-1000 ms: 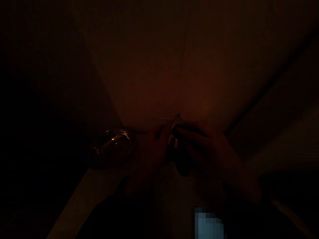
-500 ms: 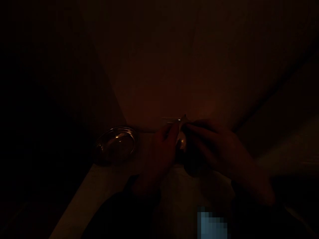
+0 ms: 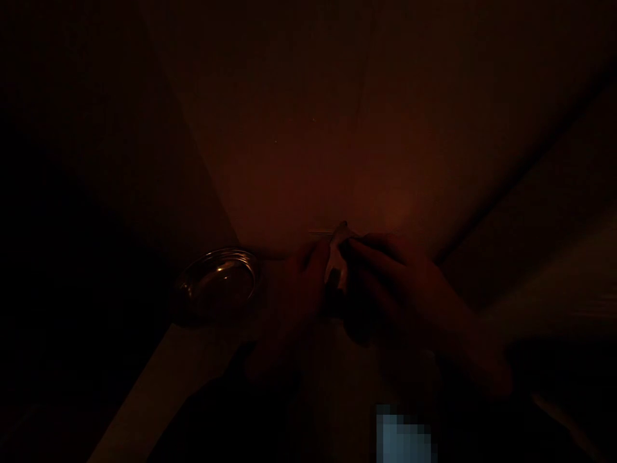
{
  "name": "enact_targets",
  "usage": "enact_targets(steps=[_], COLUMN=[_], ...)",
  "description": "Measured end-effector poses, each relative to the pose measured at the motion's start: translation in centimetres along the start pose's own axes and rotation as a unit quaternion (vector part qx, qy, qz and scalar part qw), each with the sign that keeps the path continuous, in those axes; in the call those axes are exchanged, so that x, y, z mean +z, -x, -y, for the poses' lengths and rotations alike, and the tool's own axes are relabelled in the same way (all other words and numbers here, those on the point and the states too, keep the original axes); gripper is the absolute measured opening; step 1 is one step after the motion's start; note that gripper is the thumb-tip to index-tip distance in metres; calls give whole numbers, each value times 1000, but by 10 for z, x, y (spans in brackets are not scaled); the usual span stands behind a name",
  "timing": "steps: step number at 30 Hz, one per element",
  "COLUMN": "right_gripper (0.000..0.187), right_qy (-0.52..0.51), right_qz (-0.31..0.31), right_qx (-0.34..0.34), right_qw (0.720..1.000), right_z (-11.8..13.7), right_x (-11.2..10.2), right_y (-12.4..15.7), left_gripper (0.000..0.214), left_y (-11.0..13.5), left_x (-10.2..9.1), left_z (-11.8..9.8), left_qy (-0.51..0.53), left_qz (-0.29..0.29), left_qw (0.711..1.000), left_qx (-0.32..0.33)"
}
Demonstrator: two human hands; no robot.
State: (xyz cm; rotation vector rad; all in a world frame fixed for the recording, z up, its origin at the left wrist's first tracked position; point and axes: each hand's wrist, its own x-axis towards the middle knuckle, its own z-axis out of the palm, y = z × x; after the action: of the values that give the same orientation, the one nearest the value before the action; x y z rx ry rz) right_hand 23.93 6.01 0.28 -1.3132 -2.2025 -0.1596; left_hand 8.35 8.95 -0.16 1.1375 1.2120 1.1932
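The scene is very dark. Near the middle, a small pale, glossy object [image 3: 336, 258] with a narrow upper end stands between my two hands; its kind I cannot make out. My left hand [image 3: 303, 283] is closed on its left side, thumb along it. My right hand [image 3: 402, 273] pinches its upper end with the fingertips from the right. A thin light-catching line [image 3: 319, 232] runs just behind my left hand. Below my right hand is a dark rounded shape [image 3: 359, 331], too dim to name. Left of my left hand sits a shiny round bowl [image 3: 253, 267].
The bowl rests near the left edge of a pale narrow surface [image 3: 139, 392]. A reddish-brown upright panel [image 3: 299, 173] stands behind the hands. At the bottom is a bright bluish pixelated patch [image 3: 405, 440]. Deep shadow covers the far left.
The whole view has shifted slightly, so the hands and bowl appear a little farther left. A dark patch now shows on the pale object where a bright reflection was. Both hands keep their hold.
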Motion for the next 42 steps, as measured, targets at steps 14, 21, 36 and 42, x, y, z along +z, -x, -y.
enact_targets(steps=[14,21,36,42], right_gripper=[35,33,32,31], right_qy=[-4,0,-41,-24], right_qz=[-34,-36,-43,-43], right_qx=[16,-38,18,59], right_qw=[999,999,998,997], right_z=[-4,8,0,-6], right_x=[1,3,6,3], right_y=[2,-1,-2,-5], left_gripper=[36,27,29,27], left_y=[0,-4,-4,-2], left_x=[-2,0,2,4], left_z=[-2,-8,-2,-5], left_qy=[9,-17,-17,-15], left_qz=[-4,-14,-10,-13], left_qw=[1000,1000,1000,1000], left_qx=[2,20,23,23])
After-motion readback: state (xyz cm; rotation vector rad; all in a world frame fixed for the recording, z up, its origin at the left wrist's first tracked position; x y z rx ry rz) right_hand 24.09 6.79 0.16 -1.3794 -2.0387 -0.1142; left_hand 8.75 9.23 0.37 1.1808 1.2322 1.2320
